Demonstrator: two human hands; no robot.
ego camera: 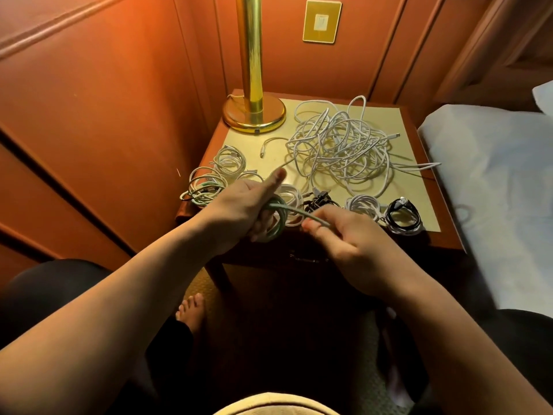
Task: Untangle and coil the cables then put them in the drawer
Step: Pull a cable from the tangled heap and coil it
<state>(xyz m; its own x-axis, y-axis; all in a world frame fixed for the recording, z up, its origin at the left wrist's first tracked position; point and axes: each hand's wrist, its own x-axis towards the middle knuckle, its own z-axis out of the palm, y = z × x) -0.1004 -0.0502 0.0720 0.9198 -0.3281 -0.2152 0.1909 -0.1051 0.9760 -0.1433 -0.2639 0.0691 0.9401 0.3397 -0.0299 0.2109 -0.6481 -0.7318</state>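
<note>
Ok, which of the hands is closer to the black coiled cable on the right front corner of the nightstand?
Right. The right hand, pinching the green cable, sits just left of the black coiled cable. The left hand, holding the green coil, is farther left, beyond the right hand.

Left hand (244,209) grips the green cable coil (276,221), thumb raised; right hand (348,238) beside it pinches the coil's free end.

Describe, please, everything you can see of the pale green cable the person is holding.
The pale green cable is thin, round and smooth-looking, mostly wound into a small coil of several loops. The left hand grips that coil, fingers curled through it, above the nightstand's front edge. One free strand runs right from the coil to the right hand, which pinches it. Its connectors are not visible.
</note>
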